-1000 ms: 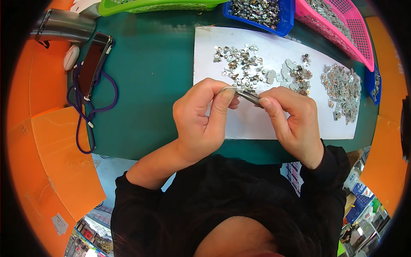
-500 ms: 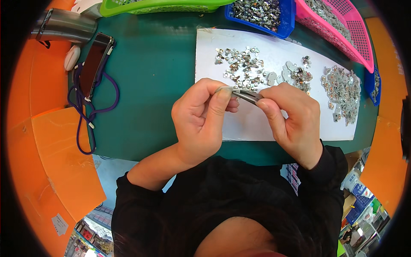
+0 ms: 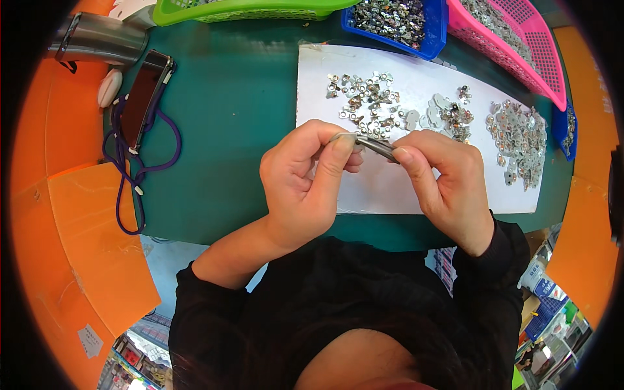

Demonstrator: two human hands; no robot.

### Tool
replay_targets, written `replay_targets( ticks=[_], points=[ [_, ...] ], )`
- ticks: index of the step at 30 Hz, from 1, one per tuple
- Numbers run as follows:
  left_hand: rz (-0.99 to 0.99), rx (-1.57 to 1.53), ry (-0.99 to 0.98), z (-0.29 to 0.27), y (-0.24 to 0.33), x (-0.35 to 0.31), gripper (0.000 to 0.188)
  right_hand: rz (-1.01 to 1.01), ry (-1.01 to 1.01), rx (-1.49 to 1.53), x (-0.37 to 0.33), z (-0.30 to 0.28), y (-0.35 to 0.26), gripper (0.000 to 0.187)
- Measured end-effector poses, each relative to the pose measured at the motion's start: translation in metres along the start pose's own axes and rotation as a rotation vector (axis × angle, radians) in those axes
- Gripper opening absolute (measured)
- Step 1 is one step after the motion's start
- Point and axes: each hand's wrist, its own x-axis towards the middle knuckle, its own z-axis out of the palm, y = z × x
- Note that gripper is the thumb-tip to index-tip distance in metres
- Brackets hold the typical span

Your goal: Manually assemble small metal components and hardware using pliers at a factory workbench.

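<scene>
Plier-like metal tool (image 3: 377,147) sits between the two hands, in line of sight over the white board (image 3: 374,192). Long axis runs on a shallow diagonal: narrow tip toward upper left at the left fingers, thicker end toward lower right, into the right grip. Right hand (image 3: 450,182): thumb and index closed on the thick end, rest of the tool hidden by the hand. Left hand (image 3: 302,179): thumb and index pinched on a small pale piece (image 3: 344,134), other fingers curled. Tool tip meets the piece's right end (can't tell if it's actually biting on it). Tool is dark grey, shiny, tapered, with a lengthwise line between its two halves; the piece is thin, light grey, slightly curved, mostly under the thumb. Edges: board's near edge runs between the wrists, then a strip of green tabletop (image 3: 214,117) down to the table edge by the black top. Left of the board, a wide stretch of green reaches to the purple cord (image 3: 175,133). Tighter ahead: loose metal parts (image 3: 372,97) just beyond the fingers, blue bin (image 3: 438,40) at the board's far edge, more parts (image 3: 520,143) to the right.
</scene>
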Motion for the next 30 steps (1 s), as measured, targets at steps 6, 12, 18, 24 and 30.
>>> replay_targets(
  ticks=[6,12,18,24,30],
  points=[
    [-0.064,0.001,-0.007,0.0,0.002,-0.002,0.011,-0.106,0.029,-0.198,-0.004,0.0,0.005,0.013],
    [-0.04,0.058,-0.049,0.001,0.001,-0.001,0.01,-0.164,0.037,-0.294,-0.004,-0.005,0.008,0.011],
    [0.002,0.049,-0.041,0.003,0.0,0.0,0.009,-0.171,0.054,-0.2,-0.004,-0.004,0.01,0.01],
    [0.013,0.056,-0.051,0.002,0.0,-0.002,0.01,-0.112,0.021,-0.104,-0.007,-0.001,0.009,0.009],
    [-0.012,0.02,-0.064,0.0,0.0,-0.004,0.011,-0.139,0.072,-0.159,-0.01,0.006,0.012,0.012]
  ],
)
